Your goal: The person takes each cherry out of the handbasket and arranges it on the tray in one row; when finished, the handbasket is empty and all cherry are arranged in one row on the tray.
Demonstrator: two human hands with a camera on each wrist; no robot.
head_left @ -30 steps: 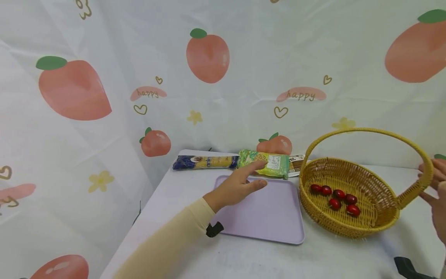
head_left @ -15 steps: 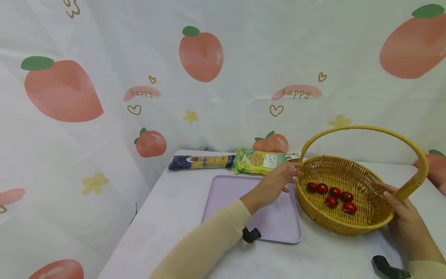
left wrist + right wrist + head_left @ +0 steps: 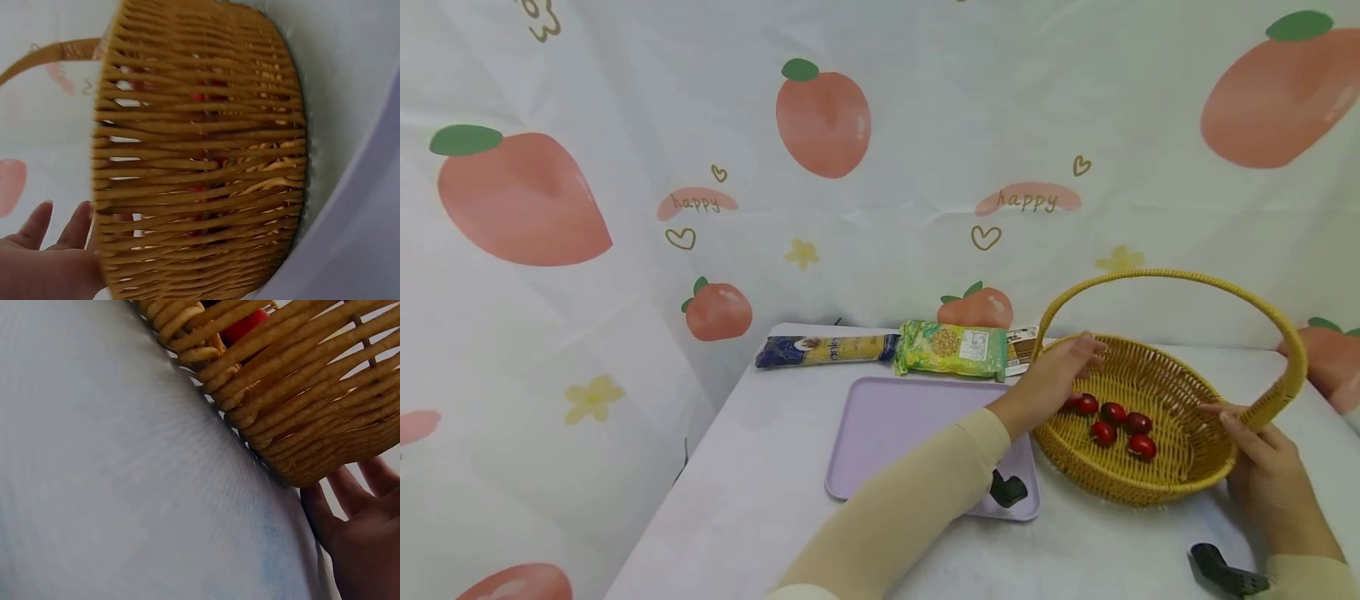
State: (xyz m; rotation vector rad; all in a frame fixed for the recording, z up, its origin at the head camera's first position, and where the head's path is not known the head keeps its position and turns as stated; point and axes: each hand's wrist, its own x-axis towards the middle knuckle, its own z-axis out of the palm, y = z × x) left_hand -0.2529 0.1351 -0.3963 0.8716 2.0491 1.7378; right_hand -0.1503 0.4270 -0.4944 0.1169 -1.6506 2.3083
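A yellow wicker basket (image 3: 1142,492) with a tall arched handle stands at the right of the table in the head view. Several small glossy red fruits (image 3: 1142,447) lie on its bottom. My left hand (image 3: 1051,379) reaches over the basket's left rim, fingers loosely extended above the fruits and partly covering them; it grips nothing visible. In the left wrist view its fingers (image 3: 74,226) show beyond the wicker wall. At the opposite end, my right hand (image 3: 1266,467) holds the right rim beside the handle's foot, some fingertips inside. The right wrist view shows its fingers (image 3: 350,490) against the wicker.
A lilac tray (image 3: 865,442) lies left of the basket, partly under my left forearm. Along the table's back edge are a blue and yellow packet (image 3: 827,350), a green and yellow packet (image 3: 951,350) and a brown and white packet (image 3: 1019,350). A printed cloth hangs behind.
My left hand has moved right from above the tray to over the basket's left rim. My right hand has come in from the right edge and taken hold of the basket's right rim.
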